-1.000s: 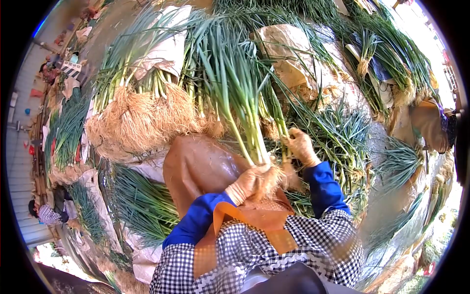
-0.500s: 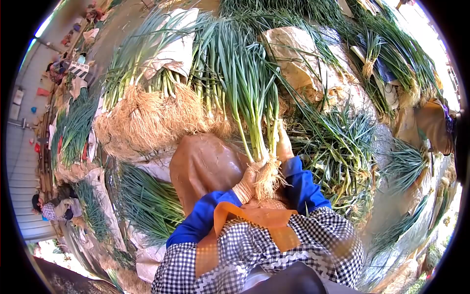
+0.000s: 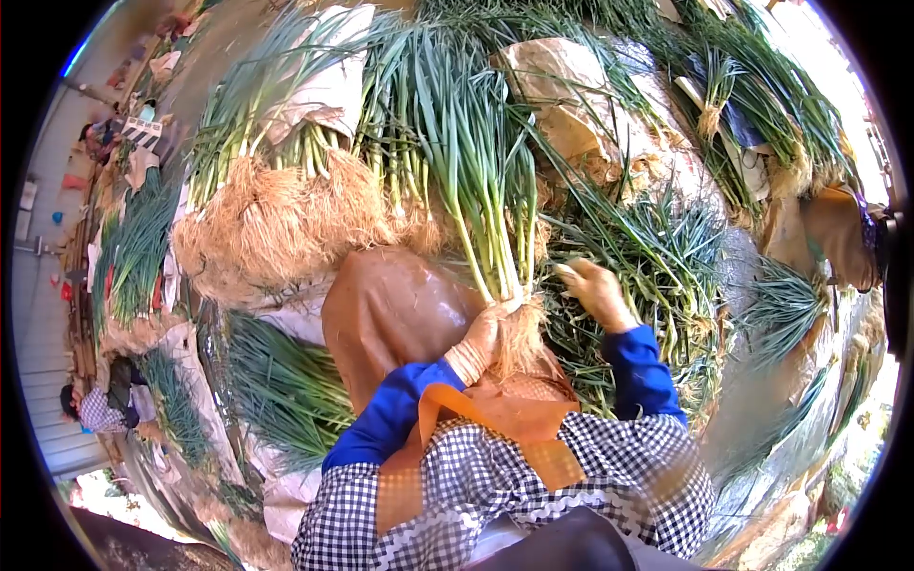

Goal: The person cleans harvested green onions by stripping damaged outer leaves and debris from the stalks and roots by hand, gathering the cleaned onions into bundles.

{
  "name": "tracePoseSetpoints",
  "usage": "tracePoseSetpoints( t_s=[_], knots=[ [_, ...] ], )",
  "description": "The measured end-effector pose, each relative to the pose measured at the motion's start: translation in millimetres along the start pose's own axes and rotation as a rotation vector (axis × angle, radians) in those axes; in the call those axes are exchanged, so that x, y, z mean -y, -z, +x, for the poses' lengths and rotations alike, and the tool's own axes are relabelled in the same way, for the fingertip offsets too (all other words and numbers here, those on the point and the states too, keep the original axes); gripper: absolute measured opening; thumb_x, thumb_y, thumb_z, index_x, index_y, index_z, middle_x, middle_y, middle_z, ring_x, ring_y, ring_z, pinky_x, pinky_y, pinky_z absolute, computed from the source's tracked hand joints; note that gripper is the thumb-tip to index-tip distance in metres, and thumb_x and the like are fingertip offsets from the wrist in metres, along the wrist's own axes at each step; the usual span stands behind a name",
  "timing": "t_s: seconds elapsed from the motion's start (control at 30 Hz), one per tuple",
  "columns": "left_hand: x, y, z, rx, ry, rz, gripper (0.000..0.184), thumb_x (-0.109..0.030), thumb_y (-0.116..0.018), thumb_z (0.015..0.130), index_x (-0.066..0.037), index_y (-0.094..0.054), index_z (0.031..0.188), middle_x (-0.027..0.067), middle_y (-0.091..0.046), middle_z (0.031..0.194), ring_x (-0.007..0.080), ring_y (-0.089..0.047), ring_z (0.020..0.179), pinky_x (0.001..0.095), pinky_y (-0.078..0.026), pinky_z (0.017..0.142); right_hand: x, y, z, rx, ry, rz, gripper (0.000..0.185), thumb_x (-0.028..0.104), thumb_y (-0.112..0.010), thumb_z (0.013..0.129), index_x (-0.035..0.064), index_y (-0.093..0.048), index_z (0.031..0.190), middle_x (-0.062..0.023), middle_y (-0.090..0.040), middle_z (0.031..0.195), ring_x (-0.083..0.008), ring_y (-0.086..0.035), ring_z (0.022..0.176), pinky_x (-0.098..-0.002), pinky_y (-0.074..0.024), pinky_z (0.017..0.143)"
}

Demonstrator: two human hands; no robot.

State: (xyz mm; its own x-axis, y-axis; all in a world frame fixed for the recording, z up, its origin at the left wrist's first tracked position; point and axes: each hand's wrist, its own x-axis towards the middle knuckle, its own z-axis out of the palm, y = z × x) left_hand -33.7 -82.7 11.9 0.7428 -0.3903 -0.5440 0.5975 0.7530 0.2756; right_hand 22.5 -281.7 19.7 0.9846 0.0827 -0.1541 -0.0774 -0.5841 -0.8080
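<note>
I see the left hand wrapped round a spring onion bunch, wispy roots below the fingers, slender leaves fanning beyond. The right hand is beside it, fingers bent; from here I can't tell whether they grip anything. Farther out, stringy matted roots edge a spring onion row.

One head-worn camera faces forward and down.

Green onions in left fingers, right fingers apart
</note>
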Motion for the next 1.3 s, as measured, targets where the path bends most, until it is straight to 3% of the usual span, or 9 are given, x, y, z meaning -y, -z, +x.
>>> tracePoseSetpoints(
  t_s=[0.2,0.4,0.6,0.67,0.73,0.8,0.87,1.2,1.3],
  knots=[
    [6,19,5,0.020,0.078,-0.122,0.021,-0.006,-0.055,0.083,0.001,-0.054,0.102,0.0102,-0.060,0.085,0.0223,-0.060,0.076,0.0327,-0.052,0.069,24,-42,24,0.032,0.192,-0.624,0.044,0.049,-0.064,0.070,0.0099,-0.057,0.087,-0.0099,-0.062,0.070,-0.0287,-0.062,0.067,-0.0375,-0.0486,0.057],
    [9,21,4,0.019,0.104,-0.098,0.020,-0.005,-0.055,0.083,0.001,-0.054,0.102,0.0101,-0.060,0.084,0.0222,-0.060,0.075,0.0328,-0.052,0.069,-18,-55,29,0.106,0.507,-0.837,0.021,0.026,-0.051,0.082,0.0076,-0.055,0.074,-0.0080,-0.060,0.061,-0.0284,-0.058,0.052,-0.0362,-0.0441,0.045],
    [5,19,8,0.005,0.100,-0.101,0.019,-0.005,-0.054,0.083,0.000,-0.054,0.101,0.0100,-0.059,0.084,0.0221,-0.060,0.074,0.0330,-0.052,0.068,12,35,-37,1.090,-0.003,0.475,0.035,0.038,-0.056,0.084,0.0042,-0.057,0.080,0.0011,-0.055,0.061,-0.0089,-0.052,0.053,-0.0250,-0.0421,0.049],
    [1,16,4,-0.001,0.099,-0.091,0.019,-0.005,-0.054,0.083,0.000,-0.054,0.101,0.0100,-0.059,0.083,0.0220,-0.060,0.074,0.0330,-0.052,0.067,-36,39,-30,0.668,0.249,0.123,0.034,0.038,-0.053,0.085,0.0054,-0.060,0.085,-0.0040,-0.062,0.065,-0.0131,-0.058,0.055,-0.0278,-0.0463,0.050],
    [4,18,5,-0.007,0.111,-0.088,0.019,-0.005,-0.054,0.083,0.000,-0.054,0.101,0.0099,-0.059,0.083,0.0220,-0.060,0.074,0.0331,-0.052,0.067,-46,17,-3,0.137,-0.059,-0.786,0.034,0.040,-0.052,0.084,0.0079,-0.062,0.084,-0.0099,-0.065,0.071,-0.0215,-0.063,0.063,-0.0333,-0.0500,0.057],
    [5,19,7,-0.011,0.108,-0.072,0.018,-0.005,-0.054,0.083,0.000,-0.054,0.100,0.0099,-0.059,0.083,0.0220,-0.060,0.073,0.0331,-0.052,0.067,-17,-7,20,-0.009,0.041,-0.256,0.038,0.047,-0.053,0.082,0.0114,-0.061,0.090,-0.0161,-0.062,0.071,-0.0306,-0.063,0.072,-0.0386,-0.0494,0.064],
    [9,26,10,-0.031,0.097,-0.050,0.018,-0.005,-0.054,0.083,0.000,-0.054,0.100,0.0098,-0.059,0.083,0.0219,-0.060,0.073,0.0332,-0.052,0.067,21,-27,49,0.131,-0.087,-0.518,0.051,0.056,-0.054,0.077,0.0105,-0.061,0.098,-0.0170,-0.064,0.082,-0.0317,-0.062,0.081,-0.0400,-0.0481,0.071],
    [9,24,8,-0.049,0.102,-0.044,0.017,-0.004,-0.054,0.083,0.000,-0.054,0.099,0.0096,-0.059,0.082,0.0217,-0.060,0.072,0.0334,-0.052,0.065,-70,-110,97,-0.124,0.175,0.235,0.027,0.024,-0.051,0.087,-0.0001,-0.058,0.095,-0.0202,-0.058,0.082,-0.0318,-0.057,0.078,-0.0389,-0.0445,0.072],
    [12,27,12,-0.066,0.120,-0.037,0.016,-0.004,-0.054,0.083,0.000,-0.054,0.099,0.0096,-0.059,0.081,0.0217,-0.060,0.072,0.0335,-0.052,0.065,-22,-62,53,0.142,0.048,0.386,0.020,0.022,-0.053,0.087,0.0036,-0.058,0.092,-0.0128,-0.058,0.076,-0.0208,-0.055,0.069,-0.0316,-0.0431,0.062]
  ],
)
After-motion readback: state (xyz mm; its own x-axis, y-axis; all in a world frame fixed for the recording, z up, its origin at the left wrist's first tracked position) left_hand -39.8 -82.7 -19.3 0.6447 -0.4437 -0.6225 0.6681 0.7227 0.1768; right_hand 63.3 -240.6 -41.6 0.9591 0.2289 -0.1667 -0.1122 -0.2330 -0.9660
